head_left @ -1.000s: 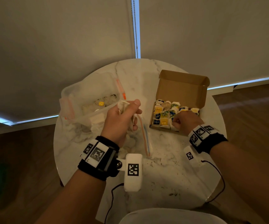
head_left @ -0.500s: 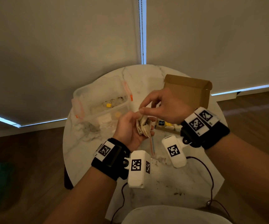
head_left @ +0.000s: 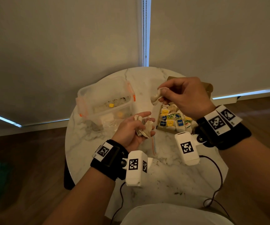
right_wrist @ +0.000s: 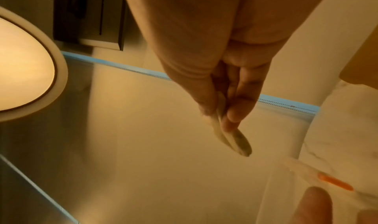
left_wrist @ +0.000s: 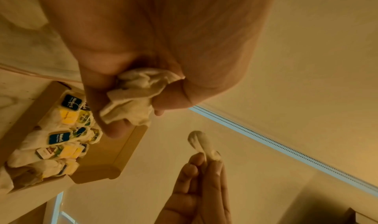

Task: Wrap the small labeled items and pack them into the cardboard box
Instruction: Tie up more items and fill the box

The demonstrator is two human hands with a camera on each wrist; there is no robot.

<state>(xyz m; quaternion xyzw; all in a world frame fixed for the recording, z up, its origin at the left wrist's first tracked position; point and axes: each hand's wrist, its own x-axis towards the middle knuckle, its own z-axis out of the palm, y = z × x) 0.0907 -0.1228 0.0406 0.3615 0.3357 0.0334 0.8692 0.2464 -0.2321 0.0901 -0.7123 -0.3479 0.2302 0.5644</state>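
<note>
My left hand (head_left: 136, 127) is palm up over the marble table (head_left: 163, 176) and holds a bunch of small cream tea bags (head_left: 144, 127) (left_wrist: 132, 96) in its curled fingers. Up and to the right, my right hand (head_left: 179, 96) pinches one tea bag (head_left: 157, 96) (right_wrist: 231, 138) (left_wrist: 201, 143) between thumb and fingertips, hanging above the near-left corner of the cardboard box. The open cardboard box (head_left: 161, 127) (left_wrist: 106, 159) lies on the table right of centre, filled with several wrapped items with blue, yellow and green labels (head_left: 171, 120).
A clear plastic container with orange clips (head_left: 105, 101) stands at the back left of the round table. A clear zip bag (head_left: 153, 143) lies under my left hand. Cables run off the table's near edge. Window blinds hang close behind.
My right hand left the box, came to the bunch in my left hand, then pulled one tea bag up and to the right. My left palm has turned upward.
</note>
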